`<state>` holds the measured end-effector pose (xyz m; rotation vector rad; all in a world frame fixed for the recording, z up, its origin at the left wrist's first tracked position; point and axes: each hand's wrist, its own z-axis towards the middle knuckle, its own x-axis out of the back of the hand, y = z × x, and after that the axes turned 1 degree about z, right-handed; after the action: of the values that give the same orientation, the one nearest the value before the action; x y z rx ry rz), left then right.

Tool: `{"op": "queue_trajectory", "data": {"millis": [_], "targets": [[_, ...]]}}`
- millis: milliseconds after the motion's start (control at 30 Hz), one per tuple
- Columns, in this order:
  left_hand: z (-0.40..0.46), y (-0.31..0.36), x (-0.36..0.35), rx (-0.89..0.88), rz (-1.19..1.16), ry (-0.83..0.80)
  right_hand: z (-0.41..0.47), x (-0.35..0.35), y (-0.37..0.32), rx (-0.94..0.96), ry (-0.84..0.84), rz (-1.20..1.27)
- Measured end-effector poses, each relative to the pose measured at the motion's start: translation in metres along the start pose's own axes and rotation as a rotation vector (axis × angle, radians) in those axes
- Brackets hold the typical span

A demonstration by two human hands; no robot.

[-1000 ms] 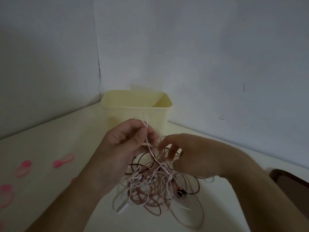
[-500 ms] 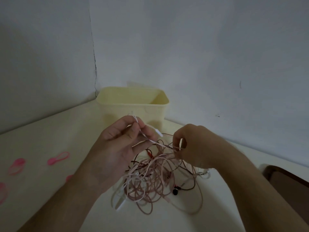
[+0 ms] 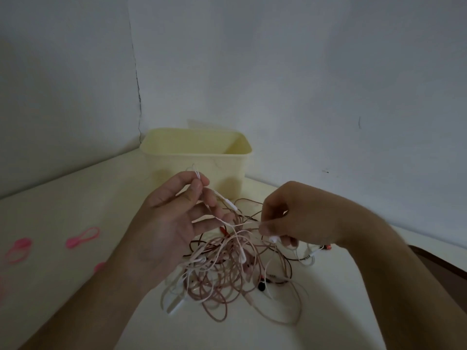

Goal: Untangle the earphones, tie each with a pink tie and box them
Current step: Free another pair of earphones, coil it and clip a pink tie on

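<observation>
Earphone tangle (image 3: 227,271) lies on table (image 3: 75,203) directly below and between both hands; thin pink, white, dark cords interlooped. Judgement: light, limp, snag-prone; thin wires fragile under hard pull, so take hold near inline remote (image 3: 231,204) or buds, not mid-loop.

Left hand (image 3: 174,223): thumb and forefinger pinch white cord (image 3: 222,219), other fingers loosely spread.

Right hand (image 3: 290,218): fingers curled, pinching same cord's far end.

Yellow box (image 3: 197,157) beyond hands; pink ties (image 3: 82,237) left of left hand.
</observation>
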<state>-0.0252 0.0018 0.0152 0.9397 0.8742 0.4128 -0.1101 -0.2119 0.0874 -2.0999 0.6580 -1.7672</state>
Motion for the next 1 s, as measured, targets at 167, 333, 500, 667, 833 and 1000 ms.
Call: {"op": "queue_trajectory", "data": {"millis": [167,333,500,667,833,1000], "targets": [[-0.003,0.015,0.0,-0.048,-0.126,0.01,-0.003,-0.008,-0.013,0.199,-0.218,0.191],[0.001,0.023,0.019,-0.039,-0.228,-0.107,-0.002,-0.008,-0.017,0.174,-0.104,0.211],[0.012,0.027,0.05,0.079,-0.683,-0.314,0.005,-0.004,-0.008,0.013,0.284,0.457],[0.009,0.026,0.043,0.141,-0.688,-0.395,0.003,-0.009,-0.015,0.12,0.248,0.419],[0.001,0.022,0.018,0.081,-0.26,-0.141,0.01,-0.029,-0.028,0.252,0.096,0.334],[0.004,0.033,0.029,-0.053,-0.282,0.155,0.009,-0.024,-0.023,0.229,0.17,0.551]]}}
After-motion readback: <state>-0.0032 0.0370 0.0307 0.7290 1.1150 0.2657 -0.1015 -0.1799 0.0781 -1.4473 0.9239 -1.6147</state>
